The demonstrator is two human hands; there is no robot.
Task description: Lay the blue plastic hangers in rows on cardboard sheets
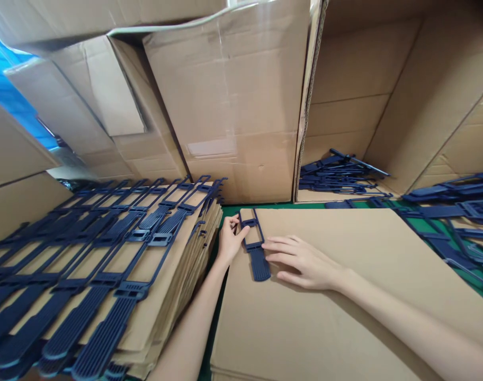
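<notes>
A dark blue plastic strap (256,248) with a frame-shaped head lies at the far left corner of a flat brown cardboard sheet (345,296). My left hand (230,239) pinches the strap's frame from the left side, thumb on top. My right hand (305,262) lies flat on the cardboard just right of the strap, fingers stretched out, fingertips touching the strap's edge.
At left, a stack of cardboard sheets (178,296) carries several blue straps (106,248) in a row. Large cardboard boxes (233,106) stand behind. Loose straps fill an open box (339,174) and a pile at right (456,211). Green table surface (428,227) shows between.
</notes>
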